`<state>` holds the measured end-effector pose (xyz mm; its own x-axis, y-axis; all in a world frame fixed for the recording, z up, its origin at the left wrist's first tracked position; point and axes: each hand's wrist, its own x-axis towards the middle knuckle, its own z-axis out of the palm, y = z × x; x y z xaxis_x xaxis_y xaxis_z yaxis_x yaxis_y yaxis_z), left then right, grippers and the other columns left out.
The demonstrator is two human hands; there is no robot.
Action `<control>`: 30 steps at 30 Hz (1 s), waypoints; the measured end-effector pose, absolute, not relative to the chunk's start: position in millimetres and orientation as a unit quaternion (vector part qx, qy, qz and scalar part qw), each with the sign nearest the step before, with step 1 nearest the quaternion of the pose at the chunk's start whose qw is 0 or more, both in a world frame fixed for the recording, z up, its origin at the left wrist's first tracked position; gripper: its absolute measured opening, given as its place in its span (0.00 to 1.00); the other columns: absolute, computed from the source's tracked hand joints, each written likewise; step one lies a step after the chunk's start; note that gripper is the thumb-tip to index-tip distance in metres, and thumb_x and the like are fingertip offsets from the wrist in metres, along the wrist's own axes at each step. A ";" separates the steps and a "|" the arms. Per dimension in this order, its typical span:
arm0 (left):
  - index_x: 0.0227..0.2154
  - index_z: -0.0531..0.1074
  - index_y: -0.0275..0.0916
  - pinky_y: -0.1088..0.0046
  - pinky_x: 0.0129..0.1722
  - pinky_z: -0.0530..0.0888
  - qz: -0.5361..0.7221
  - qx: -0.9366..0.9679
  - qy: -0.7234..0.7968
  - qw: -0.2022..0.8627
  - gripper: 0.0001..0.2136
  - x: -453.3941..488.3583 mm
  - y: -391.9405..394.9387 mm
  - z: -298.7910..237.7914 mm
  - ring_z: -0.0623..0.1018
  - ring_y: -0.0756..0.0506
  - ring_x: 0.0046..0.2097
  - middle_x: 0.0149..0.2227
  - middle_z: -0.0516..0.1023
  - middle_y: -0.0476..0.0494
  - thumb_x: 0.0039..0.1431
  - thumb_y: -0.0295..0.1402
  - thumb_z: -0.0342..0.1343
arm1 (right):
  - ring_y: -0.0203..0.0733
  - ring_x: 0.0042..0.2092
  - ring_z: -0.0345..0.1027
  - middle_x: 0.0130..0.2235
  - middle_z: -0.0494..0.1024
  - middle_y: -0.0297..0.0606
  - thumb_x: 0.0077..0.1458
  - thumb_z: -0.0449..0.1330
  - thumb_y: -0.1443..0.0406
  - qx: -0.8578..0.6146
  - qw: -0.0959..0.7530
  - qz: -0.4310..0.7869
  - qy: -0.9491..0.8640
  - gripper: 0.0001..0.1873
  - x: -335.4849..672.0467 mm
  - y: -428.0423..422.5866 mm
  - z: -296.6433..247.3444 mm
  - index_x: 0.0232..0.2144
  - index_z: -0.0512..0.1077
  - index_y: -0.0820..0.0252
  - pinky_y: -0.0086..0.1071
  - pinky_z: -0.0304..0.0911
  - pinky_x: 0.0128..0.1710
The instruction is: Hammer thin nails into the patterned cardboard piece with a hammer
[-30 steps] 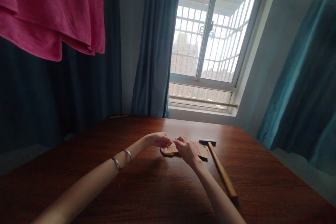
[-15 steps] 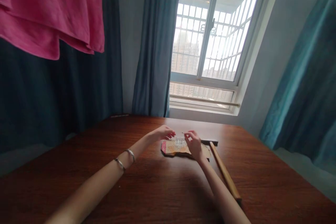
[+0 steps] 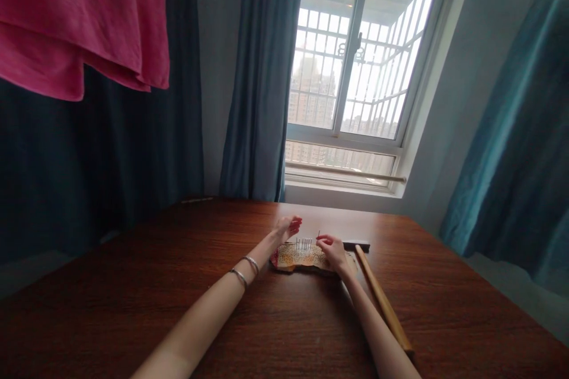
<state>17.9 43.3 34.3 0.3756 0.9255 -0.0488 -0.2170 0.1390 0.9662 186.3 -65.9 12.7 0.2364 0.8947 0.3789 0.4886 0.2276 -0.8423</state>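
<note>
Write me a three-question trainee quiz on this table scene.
1. True or false: the hammer lies left of the patterned piece.
2. Which hand pinches the thin pin: A left, B right?
3. Fill in: the row of pins stands ___ in the patterned piece.
Key: 1 false, it lies to the right; 2 B, the right hand; 3 upright.

Fig. Person's arms, head view. Left forearm (image 3: pixel 208 320) and right forearm (image 3: pixel 377 337) were bare, entering from 6 o'clock. Two slim silver bangles (image 3: pixel 246 270) ringed the left wrist side by side, at 7 o'clock from the left hand (image 3: pixel 288 228). Fingertips (image 3: pixel 299 222) of it and the right hand (image 3: pixel 333 251) looked reddish.
</note>
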 end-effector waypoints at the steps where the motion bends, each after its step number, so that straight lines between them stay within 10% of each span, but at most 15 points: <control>1: 0.27 0.68 0.34 0.71 0.34 0.69 0.430 0.487 0.354 0.672 0.09 19.8 44.4 32.1 0.72 0.48 0.31 0.27 0.73 0.40 0.49 0.37 0.54 | 0.40 0.28 0.70 0.24 0.78 0.37 0.41 0.56 0.60 -0.590 0.519 0.193 -0.588 0.14 186.1 -65.7 12.1 0.28 0.76 0.62 0.29 0.63 0.29; 19: 0.25 0.70 0.34 0.76 0.29 0.67 0.457 0.446 0.298 0.710 0.08 20.1 40.8 10.0 0.70 0.51 0.27 0.26 0.72 0.44 0.47 0.34 0.52 | 0.38 0.30 0.68 0.29 0.77 0.40 0.46 0.56 0.60 -0.617 0.471 0.097 -0.623 0.13 184.4 -54.1 -9.3 0.28 0.78 0.60 0.28 0.60 0.33; 30: 0.32 0.75 0.32 0.76 0.32 0.67 0.326 0.780 0.289 0.449 0.19 17.1 13.0 24.9 0.73 0.47 0.34 0.31 0.76 0.42 0.45 0.46 0.56 | 0.37 0.29 0.66 0.30 0.76 0.38 0.48 0.56 0.60 -0.629 0.444 0.074 -0.635 0.13 182.5 -58.0 -10.7 0.30 0.78 0.58 0.27 0.59 0.33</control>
